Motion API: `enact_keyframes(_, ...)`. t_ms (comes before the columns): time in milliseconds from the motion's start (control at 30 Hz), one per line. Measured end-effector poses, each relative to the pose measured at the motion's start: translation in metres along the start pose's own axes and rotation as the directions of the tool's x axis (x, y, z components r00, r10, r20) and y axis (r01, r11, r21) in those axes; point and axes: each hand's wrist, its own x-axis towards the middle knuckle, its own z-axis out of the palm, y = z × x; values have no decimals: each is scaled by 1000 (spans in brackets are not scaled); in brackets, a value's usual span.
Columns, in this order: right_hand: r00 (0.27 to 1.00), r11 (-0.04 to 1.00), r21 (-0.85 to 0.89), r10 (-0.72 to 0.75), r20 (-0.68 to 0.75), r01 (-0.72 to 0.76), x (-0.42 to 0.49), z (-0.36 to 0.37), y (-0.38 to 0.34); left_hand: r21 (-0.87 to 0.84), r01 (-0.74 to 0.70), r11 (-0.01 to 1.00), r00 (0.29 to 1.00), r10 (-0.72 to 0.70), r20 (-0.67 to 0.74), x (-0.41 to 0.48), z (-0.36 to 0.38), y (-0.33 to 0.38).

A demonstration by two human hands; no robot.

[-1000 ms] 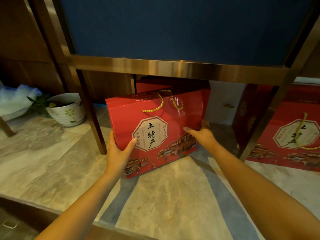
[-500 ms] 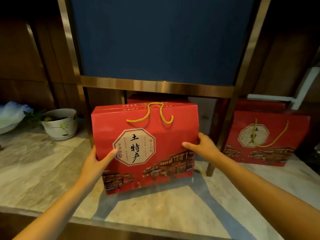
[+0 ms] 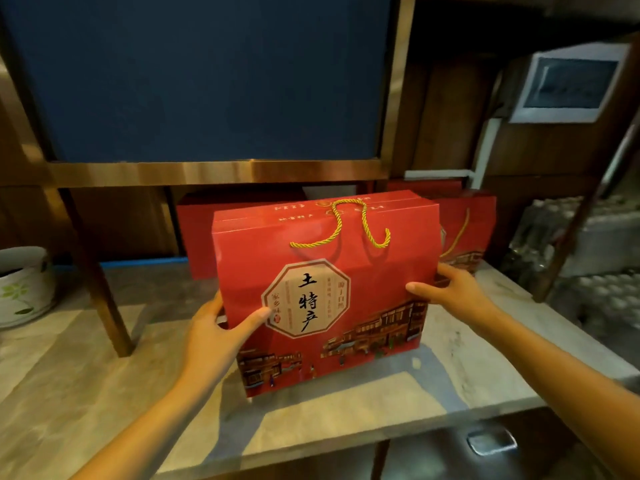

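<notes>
A red gift box [image 3: 325,271] with a yellow rope handle [image 3: 341,225] and an octagonal label stands upright in front of me, slightly tilted, over the marble ledge [image 3: 104,386]. My left hand [image 3: 216,332] grips its left edge, thumb lying across the front face. My right hand [image 3: 452,296] grips the right edge, thumb on the front, fingers hidden behind the box. Whether the box's bottom touches the ledge is unclear.
Two more red gift boxes stand behind, one at the back left [image 3: 197,237], one at the right [image 3: 465,223]. A bronze metal frame [image 3: 214,171] with a blue panel [image 3: 207,74] hangs above; its leg [image 3: 100,282] stands left. A white flower pot [image 3: 22,285] sits far left. Stacked bottles [image 3: 571,244] at right.
Both hands have drawn the red box out from under the frame toward me and to the right, and it has risen in view. My view has also shifted rightward.
</notes>
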Motion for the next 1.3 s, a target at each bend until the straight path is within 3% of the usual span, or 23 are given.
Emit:
enact_keyframes(467, 974, 990, 24, 142, -176, -140, 11, -162, 128, 105, -92, 990, 942, 53, 331, 10, 209, 42)
enact_keyframes(767, 969, 989, 29, 148, -197, -145, 77, -226, 209, 154, 9, 988, 943, -59, 327, 29, 332, 54)
enact_keyframes(1067, 990, 999, -50, -9, -141, 2, 116, -208, 223, 103, 56, 993, 971, -78, 225, 42, 333, 42)
enact_keyframes(1300, 981, 999, -32, -25, -192, 19, 118, -193, 236, 117, 101, 988, 976, -121, 181, 49, 335, 42)
